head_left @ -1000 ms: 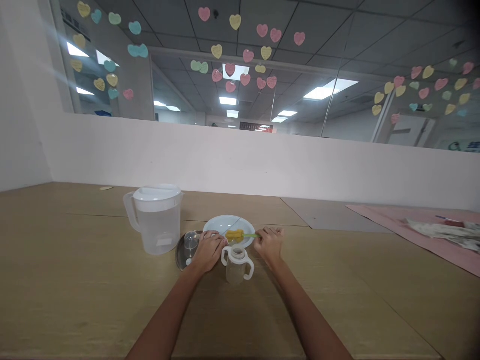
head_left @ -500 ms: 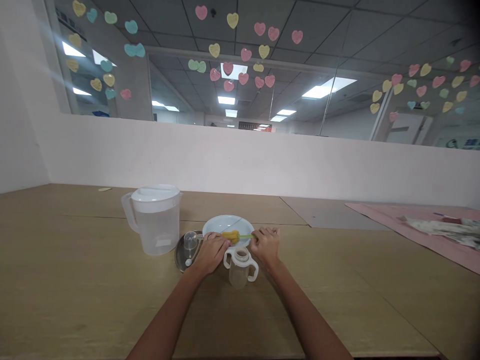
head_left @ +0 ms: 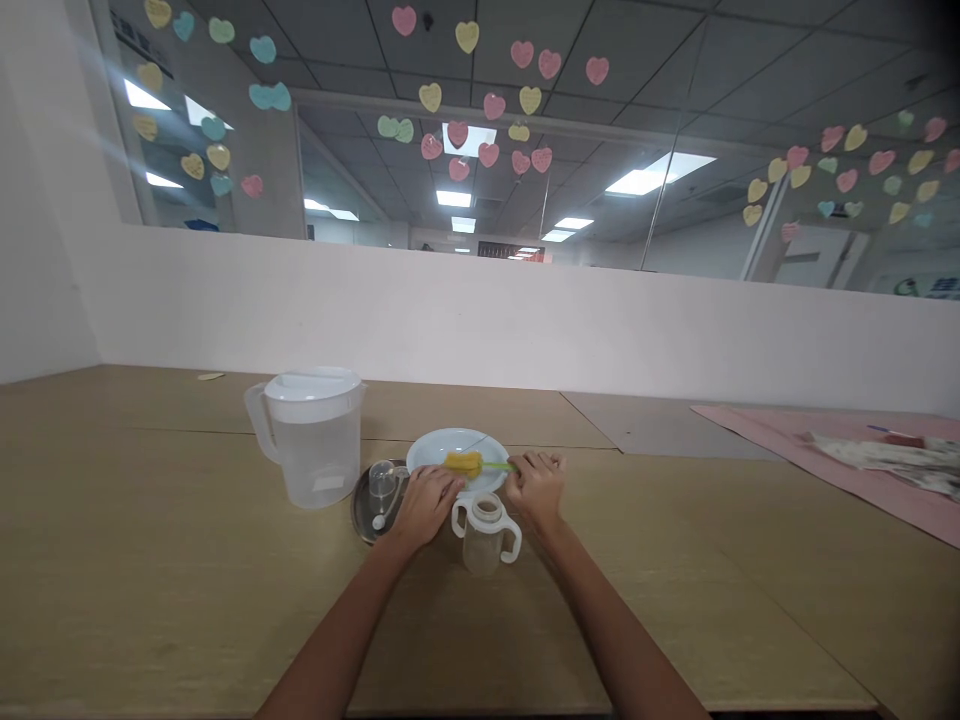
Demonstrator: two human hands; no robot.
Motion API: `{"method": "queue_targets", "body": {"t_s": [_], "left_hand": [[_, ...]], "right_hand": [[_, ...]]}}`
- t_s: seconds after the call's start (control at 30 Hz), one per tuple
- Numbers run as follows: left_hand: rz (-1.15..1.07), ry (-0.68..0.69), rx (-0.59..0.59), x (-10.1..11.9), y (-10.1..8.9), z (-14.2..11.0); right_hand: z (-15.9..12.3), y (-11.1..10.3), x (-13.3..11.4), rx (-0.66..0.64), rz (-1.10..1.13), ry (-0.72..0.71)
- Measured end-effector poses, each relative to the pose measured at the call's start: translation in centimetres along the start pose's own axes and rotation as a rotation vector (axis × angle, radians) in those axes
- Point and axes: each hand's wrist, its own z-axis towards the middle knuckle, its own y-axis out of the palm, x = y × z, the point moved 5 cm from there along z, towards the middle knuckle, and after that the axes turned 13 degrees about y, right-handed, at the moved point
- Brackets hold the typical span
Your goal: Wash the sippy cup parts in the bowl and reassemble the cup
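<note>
A clear two-handled baby cup (head_left: 486, 535) stands on the wooden table between my hands. My right hand (head_left: 538, 486) is closed on the green handle of a yellow sponge brush (head_left: 466, 463), whose head lies over a white plate (head_left: 439, 449). My left hand (head_left: 425, 503) rests with curled fingers at the plate's near edge, beside the cup; what it holds, if anything, is hidden. A small steel tray (head_left: 363, 511) to its left carries a clear cap (head_left: 382, 482) and a small white piece.
A white lidded pitcher (head_left: 310, 435) of water stands left of the tray. A pink mat (head_left: 832, 455) with crumpled paper lies at the far right. A white partition with glass and heart stickers backs the table.
The brush head has shifted slightly over the plate; both hands stay almost where they were beside the cup.
</note>
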Motion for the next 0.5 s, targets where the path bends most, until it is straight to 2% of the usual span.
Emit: {"method": "queue_targets", "body": {"t_s": [0.13, 0.27, 0.37, 0.5], "left_hand": [[-0.137, -0.161, 0.241, -1.4, -0.6, -0.2], [-0.347, -0.276, 0.471, -2.4, -1.0, -0.5], [-0.525, -0.322, 0.583, -2.7, -0.8, -0.6], [-0.570, -0.334, 0.643, -2.5, -0.8, -0.7]], "right_hand": [[0.0, -1.1, 0.6, 0.075, 0.109, 0.035], [-0.2, -1.3, 0.6, 0.078, 0.170, 0.051], [-0.3, -1.1, 0.6, 0.094, 0.188, 0.076], [-0.3, -0.7, 0.7, 0.092, 0.179, 0.105]]}}
